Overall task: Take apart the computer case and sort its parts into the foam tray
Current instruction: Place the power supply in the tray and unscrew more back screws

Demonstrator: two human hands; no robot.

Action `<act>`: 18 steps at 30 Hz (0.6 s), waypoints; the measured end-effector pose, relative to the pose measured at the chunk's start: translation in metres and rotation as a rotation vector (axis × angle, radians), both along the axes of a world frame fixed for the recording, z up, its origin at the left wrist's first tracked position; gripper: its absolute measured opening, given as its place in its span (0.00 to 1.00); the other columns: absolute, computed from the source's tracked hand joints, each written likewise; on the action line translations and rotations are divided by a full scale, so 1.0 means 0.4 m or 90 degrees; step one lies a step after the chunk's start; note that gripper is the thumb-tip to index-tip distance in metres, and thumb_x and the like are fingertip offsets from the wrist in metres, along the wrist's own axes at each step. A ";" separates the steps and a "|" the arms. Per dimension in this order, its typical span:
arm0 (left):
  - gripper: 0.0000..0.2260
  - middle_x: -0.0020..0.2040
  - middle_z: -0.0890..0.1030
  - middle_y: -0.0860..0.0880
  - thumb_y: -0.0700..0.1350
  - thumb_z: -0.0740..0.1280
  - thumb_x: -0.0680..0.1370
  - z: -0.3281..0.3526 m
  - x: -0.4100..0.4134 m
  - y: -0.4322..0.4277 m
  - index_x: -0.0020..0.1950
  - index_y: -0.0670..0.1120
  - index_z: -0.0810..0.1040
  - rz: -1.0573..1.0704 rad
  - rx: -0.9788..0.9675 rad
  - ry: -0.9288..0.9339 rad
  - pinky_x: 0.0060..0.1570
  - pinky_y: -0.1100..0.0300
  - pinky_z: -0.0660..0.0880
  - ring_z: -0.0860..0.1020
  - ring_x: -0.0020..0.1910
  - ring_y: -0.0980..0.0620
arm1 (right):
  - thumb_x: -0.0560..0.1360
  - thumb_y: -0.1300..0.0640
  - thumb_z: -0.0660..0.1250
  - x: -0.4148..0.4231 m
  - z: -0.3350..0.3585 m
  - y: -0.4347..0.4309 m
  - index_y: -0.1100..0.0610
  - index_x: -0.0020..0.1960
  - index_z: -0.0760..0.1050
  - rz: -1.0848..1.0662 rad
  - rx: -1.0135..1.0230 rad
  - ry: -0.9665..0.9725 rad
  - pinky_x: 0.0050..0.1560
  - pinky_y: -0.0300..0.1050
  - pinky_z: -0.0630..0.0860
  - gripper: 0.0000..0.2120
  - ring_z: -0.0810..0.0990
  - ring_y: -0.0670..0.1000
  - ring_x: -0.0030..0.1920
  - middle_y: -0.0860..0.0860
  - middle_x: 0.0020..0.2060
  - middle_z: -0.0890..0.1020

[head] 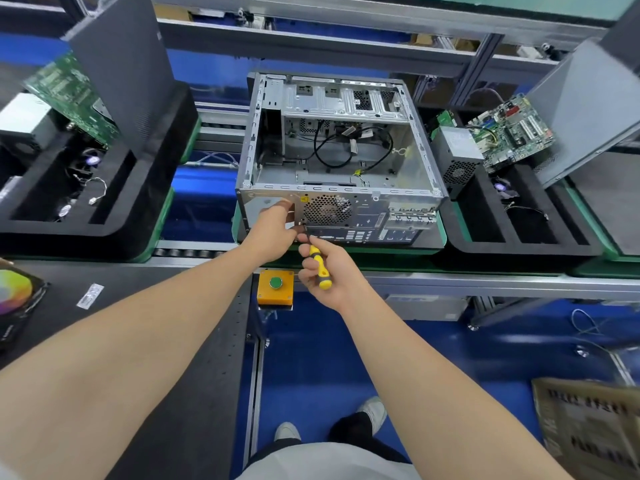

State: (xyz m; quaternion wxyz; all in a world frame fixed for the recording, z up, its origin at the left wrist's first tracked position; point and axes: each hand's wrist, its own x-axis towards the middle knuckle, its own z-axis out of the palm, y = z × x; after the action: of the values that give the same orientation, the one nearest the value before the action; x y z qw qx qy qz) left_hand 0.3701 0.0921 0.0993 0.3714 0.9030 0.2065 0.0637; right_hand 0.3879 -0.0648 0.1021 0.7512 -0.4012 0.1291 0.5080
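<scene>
Two hands on this one. Computer case (339,161) sits open side up on the green pallet (381,251), mostly gutted, so I'd guess light-ish but stiff sheet steel with sharp edges. Grab the folded frame rails, not the loose cables (317,147). Soft foam tray (519,237) is just beside it on the right. Left hand (273,226) is bent against the rear panel; can't tell if it pinches anything. Right hand (325,271) wraps the yellow screwdriver (319,268), tip by the fan grille (327,209).

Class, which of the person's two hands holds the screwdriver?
The right hand grips the yellow screwdriver; the left hand holds no tool and touches the computer case at its rear panel.
</scene>
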 end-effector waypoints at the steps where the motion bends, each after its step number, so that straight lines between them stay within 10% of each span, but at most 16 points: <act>1: 0.19 0.64 0.80 0.44 0.40 0.69 0.79 0.001 0.001 0.000 0.69 0.46 0.74 0.002 -0.004 0.002 0.64 0.52 0.74 0.75 0.66 0.45 | 0.88 0.53 0.60 -0.003 -0.003 0.000 0.59 0.58 0.76 -0.008 0.034 0.045 0.21 0.36 0.66 0.11 0.68 0.44 0.23 0.49 0.32 0.74; 6: 0.23 0.66 0.79 0.45 0.40 0.72 0.77 0.009 0.007 0.006 0.71 0.46 0.73 -0.003 -0.019 0.037 0.67 0.49 0.74 0.74 0.68 0.45 | 0.88 0.48 0.59 -0.017 -0.027 0.025 0.58 0.40 0.76 -0.014 0.064 0.081 0.20 0.37 0.58 0.22 0.61 0.45 0.21 0.48 0.26 0.65; 9: 0.22 0.67 0.79 0.45 0.38 0.71 0.77 0.015 0.010 0.016 0.71 0.45 0.73 -0.016 -0.006 0.049 0.67 0.49 0.73 0.75 0.69 0.46 | 0.88 0.50 0.58 -0.019 -0.023 0.036 0.57 0.53 0.79 -0.023 -0.025 -0.036 0.21 0.40 0.60 0.15 0.62 0.47 0.22 0.50 0.28 0.68; 18: 0.20 0.66 0.80 0.48 0.42 0.73 0.78 0.013 0.016 0.030 0.69 0.46 0.74 -0.056 -0.045 0.034 0.66 0.52 0.74 0.77 0.67 0.50 | 0.86 0.54 0.60 -0.034 -0.014 0.064 0.54 0.61 0.75 0.155 -0.712 -0.874 0.39 0.51 0.76 0.08 0.82 0.58 0.45 0.55 0.48 0.82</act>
State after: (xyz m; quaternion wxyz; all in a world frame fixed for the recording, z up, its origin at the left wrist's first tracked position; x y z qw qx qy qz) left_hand 0.3765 0.1042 0.1046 0.3997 0.8990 0.1785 0.0162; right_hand 0.3744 -0.0390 0.0966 0.2980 -0.9356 -0.1638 0.0947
